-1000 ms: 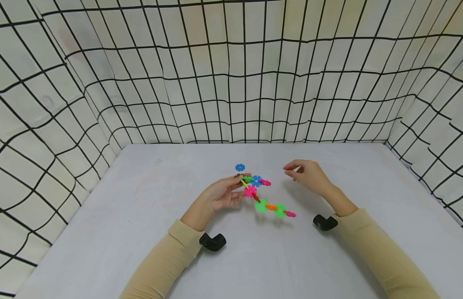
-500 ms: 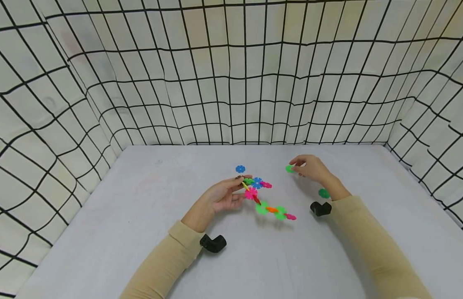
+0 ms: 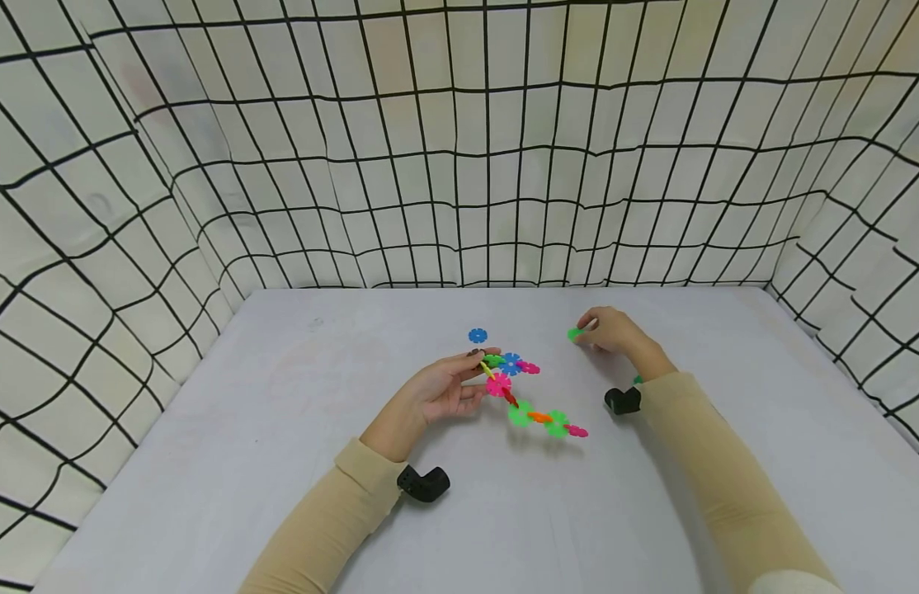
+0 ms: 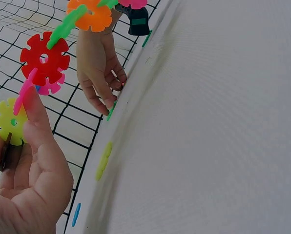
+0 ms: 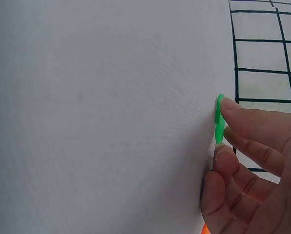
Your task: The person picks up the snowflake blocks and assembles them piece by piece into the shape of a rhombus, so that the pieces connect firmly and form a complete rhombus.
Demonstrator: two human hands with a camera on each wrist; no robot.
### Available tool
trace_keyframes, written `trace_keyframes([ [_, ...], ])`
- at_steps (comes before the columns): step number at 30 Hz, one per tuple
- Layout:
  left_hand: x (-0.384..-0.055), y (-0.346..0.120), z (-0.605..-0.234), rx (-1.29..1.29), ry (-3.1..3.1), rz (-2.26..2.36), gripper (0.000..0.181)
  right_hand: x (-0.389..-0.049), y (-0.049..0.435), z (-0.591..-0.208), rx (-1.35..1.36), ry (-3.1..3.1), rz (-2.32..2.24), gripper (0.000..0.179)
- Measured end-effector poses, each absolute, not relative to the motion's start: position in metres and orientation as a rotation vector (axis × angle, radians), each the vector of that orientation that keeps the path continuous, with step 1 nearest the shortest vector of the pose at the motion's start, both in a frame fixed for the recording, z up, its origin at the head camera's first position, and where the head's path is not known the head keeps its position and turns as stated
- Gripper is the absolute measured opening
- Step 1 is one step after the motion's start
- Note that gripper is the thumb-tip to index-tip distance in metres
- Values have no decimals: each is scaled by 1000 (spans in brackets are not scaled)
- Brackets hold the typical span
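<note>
My left hand (image 3: 448, 388) pinches a branching chain of interlocking plastic flower discs, raised over the table. Its yellow disc (image 4: 4, 119) and a brown disc (image 4: 6, 155) sit between thumb and fingers in the left wrist view. From there one branch runs through a pink disc (image 3: 498, 384) and a red disc (image 4: 32, 56) to green, orange and pink ones; a shorter branch has a blue disc (image 3: 511, 364). Further right, my right hand (image 3: 611, 330) is down at the table, thumb and fingertips pinching a loose green disc (image 5: 219, 117), which stands close to the surface.
A loose blue disc (image 3: 478, 336) lies behind the left hand. A darker green disc (image 3: 638, 380) is mostly hidden by the right sleeve. The left wrist view shows a loose yellow disc (image 4: 104, 161) on the white table (image 3: 281, 396). Black-lined netting (image 3: 459, 165) surrounds the table.
My right hand has lowered to the green disc and drawn its fingers in on it. The right forearm has swung left, covering most of the darker green disc. My left hand stays in place.
</note>
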State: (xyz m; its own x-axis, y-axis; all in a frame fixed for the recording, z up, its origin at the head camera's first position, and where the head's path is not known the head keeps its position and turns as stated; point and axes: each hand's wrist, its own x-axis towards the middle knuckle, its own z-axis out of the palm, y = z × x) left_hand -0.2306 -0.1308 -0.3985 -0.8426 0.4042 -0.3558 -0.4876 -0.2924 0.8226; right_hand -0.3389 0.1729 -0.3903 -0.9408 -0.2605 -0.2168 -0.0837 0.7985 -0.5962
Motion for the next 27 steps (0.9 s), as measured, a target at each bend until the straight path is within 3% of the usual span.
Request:
trace_keyframes([
  [27,-231,-130,-398,-121,1414,2148,26,-338,172,-391,-178,2663,-1014,37],
])
